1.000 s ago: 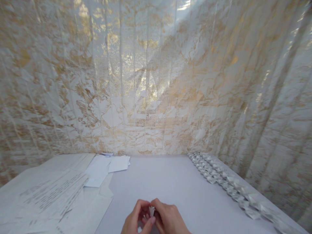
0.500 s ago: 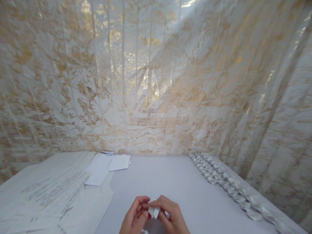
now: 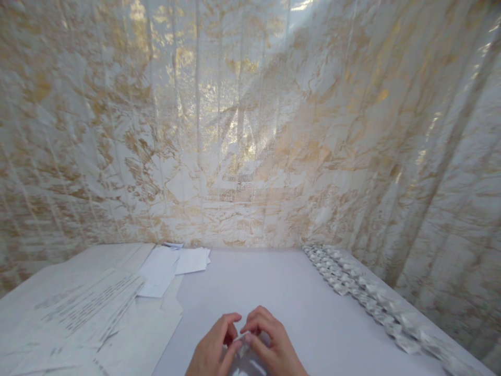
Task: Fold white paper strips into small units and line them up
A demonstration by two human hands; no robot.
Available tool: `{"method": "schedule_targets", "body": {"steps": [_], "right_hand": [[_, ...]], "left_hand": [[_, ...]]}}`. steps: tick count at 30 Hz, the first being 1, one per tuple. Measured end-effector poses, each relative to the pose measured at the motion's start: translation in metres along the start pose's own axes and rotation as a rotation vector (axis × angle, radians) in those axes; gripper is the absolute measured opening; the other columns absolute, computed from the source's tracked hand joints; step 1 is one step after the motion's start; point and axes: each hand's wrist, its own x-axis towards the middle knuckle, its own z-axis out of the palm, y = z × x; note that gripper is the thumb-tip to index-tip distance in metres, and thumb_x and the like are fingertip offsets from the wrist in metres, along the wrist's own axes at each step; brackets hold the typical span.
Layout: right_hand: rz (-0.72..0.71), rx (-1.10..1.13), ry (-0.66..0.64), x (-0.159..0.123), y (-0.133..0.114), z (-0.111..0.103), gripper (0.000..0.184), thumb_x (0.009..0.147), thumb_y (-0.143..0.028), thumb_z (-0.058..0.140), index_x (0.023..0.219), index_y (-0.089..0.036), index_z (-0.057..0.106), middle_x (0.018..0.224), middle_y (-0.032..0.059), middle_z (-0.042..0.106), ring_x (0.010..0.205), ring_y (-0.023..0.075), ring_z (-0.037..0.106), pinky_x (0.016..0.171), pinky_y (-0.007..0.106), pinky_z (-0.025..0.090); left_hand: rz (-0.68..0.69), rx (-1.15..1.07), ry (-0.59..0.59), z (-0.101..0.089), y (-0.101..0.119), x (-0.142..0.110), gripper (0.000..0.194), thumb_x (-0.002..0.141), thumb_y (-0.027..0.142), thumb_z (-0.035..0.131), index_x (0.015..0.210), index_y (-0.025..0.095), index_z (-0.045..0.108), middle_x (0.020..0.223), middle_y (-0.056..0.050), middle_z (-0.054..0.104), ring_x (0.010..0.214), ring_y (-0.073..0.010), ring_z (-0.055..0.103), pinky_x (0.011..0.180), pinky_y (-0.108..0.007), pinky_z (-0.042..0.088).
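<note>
A: What has changed at the desk?
B: The fingers have loosened; half a second ago both hands crowded around the small folded piece of white paper, and now the left hand's index finger stands away from it, leaving a gap between the two index fingers.

A: So is it being held?
B: Yes; the right hand seems to pinch its upper edge between thumb and index finger; the left thumb lies against its other side, though I cannot tell whether the curled left fingers press behind it.

A: Where is it exactly?
B: Between the two thumbs, near the person's side of the desk, low and central; I read the change as a shift of grip, since the piece is in the fingers rather than set down.

A: And around it?
B: To the right, long rows of folded white-and-grey paper pieces; to the left, flat printed white paper sheets, with smaller blank white paper sheets beyond.
</note>
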Motion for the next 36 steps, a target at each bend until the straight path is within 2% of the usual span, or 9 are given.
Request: {"method": "schedule_targets", "body": {"steps": [2, 5, 8, 13, 17, 23, 28, 32, 36], "right_hand": [[0.008, -0.013, 0.01, 0.001, 0.0, 0.0, 0.042, 0.096, -0.056, 0.056, 0.078, -0.022, 0.07, 0.077, 0.0038, 0.066, 0.078, 0.0197, 0.061, 0.077, 0.033, 0.047], [0.018, 0.022, 0.022, 0.001, -0.001, 0.001, 0.046, 0.093, -0.062, 0.058, 0.074, -0.022, 0.072, 0.073, 0.0028, 0.066, 0.075, 0.0194, 0.061, 0.077, 0.033, 0.046], [0.087, 0.099, 0.034, 0.0, 0.0, 0.003, 0.049, 0.088, -0.066, 0.061, 0.073, -0.021, 0.073, 0.071, 0.0027, 0.064, 0.073, 0.0195, 0.059, 0.071, 0.032, 0.045], [0.268, 0.319, 0.089, -0.001, 0.005, 0.009, 0.051, 0.081, -0.067, 0.068, 0.07, -0.018, 0.069, 0.066, -0.0002, 0.058, 0.064, 0.0157, 0.053, 0.064, 0.028, 0.041], [0.329, 0.461, 0.093, -0.001, 0.007, 0.01, 0.047, 0.079, -0.064, 0.073, 0.071, -0.017, 0.067, 0.063, -0.0022, 0.056, 0.059, 0.0133, 0.05, 0.061, 0.026, 0.04], [0.321, 0.448, 0.087, -0.003, 0.009, 0.013, 0.05, 0.077, -0.066, 0.074, 0.069, -0.018, 0.066, 0.063, -0.0021, 0.055, 0.059, 0.0133, 0.048, 0.062, 0.027, 0.037], [0.296, 0.381, 0.113, -0.004, 0.01, 0.013, 0.049, 0.078, -0.067, 0.072, 0.07, -0.019, 0.068, 0.068, -0.0004, 0.055, 0.064, 0.0153, 0.048, 0.063, 0.028, 0.036], [0.179, 0.299, 0.099, -0.002, 0.006, 0.01, 0.043, 0.083, -0.063, 0.069, 0.076, -0.02, 0.073, 0.074, 0.0019, 0.058, 0.071, 0.0184, 0.052, 0.067, 0.031, 0.039], [0.086, 0.232, 0.15, -0.001, 0.0, 0.008, 0.018, 0.086, -0.038, 0.07, 0.077, -0.023, 0.073, 0.086, 0.0031, 0.059, 0.085, 0.0215, 0.056, 0.079, 0.034, 0.042]], "left_hand": [[0.053, 0.05, -0.004, -0.001, 0.001, 0.0, 0.024, 0.093, 0.046, 0.053, 0.104, 0.026, 0.062, 0.078, 0.003, 0.063, 0.074, -0.0175, 0.062, 0.075, -0.027, 0.05], [0.111, 0.084, -0.021, -0.003, 0.001, 0.003, 0.027, 0.093, 0.05, 0.054, 0.089, 0.025, 0.063, 0.079, 0.002, 0.06, 0.077, -0.0178, 0.06, 0.074, -0.027, 0.049], [0.079, 0.098, -0.055, -0.005, 0.002, 0.007, 0.037, 0.093, 0.055, 0.052, 0.074, 0.024, 0.057, 0.077, 0.001, 0.057, 0.076, -0.0181, 0.058, 0.071, -0.027, 0.047], [-0.004, 0.042, -0.066, -0.003, 0.005, 0.008, 0.044, 0.092, 0.062, 0.048, 0.074, 0.024, 0.057, 0.076, 0.001, 0.056, 0.073, -0.018, 0.056, 0.071, -0.027, 0.044], [-0.032, 0.016, -0.103, 0.0, 0.003, 0.007, 0.04, 0.09, 0.061, 0.05, 0.08, 0.023, 0.061, 0.078, 0.001, 0.06, 0.074, -0.0182, 0.056, 0.071, -0.026, 0.044], [0.071, 0.136, -0.094, -0.001, -0.003, 0.005, 0.019, 0.091, 0.038, 0.052, 0.082, 0.024, 0.061, 0.08, 0.001, 0.063, 0.078, -0.018, 0.061, 0.073, -0.026, 0.046], [0.189, 0.26, -0.087, -0.008, -0.003, 0.006, 0.009, 0.09, 0.032, 0.057, 0.093, 0.027, 0.064, 0.088, 0.0, 0.068, 0.083, -0.0187, 0.064, 0.076, -0.026, 0.049], [0.166, 0.305, -0.077, -0.014, -0.003, 0.008, 0.011, 0.093, 0.027, 0.053, 0.086, 0.026, 0.061, 0.081, 0.002, 0.067, 0.077, -0.0168, 0.065, 0.073, -0.025, 0.049], [0.019, 0.128, -0.077, -0.012, -0.003, 0.009, 0.006, 0.091, 0.026, 0.052, 0.086, 0.025, 0.055, 0.077, 0.004, 0.065, 0.071, -0.0159, 0.062, 0.07, -0.024, 0.047]]}}
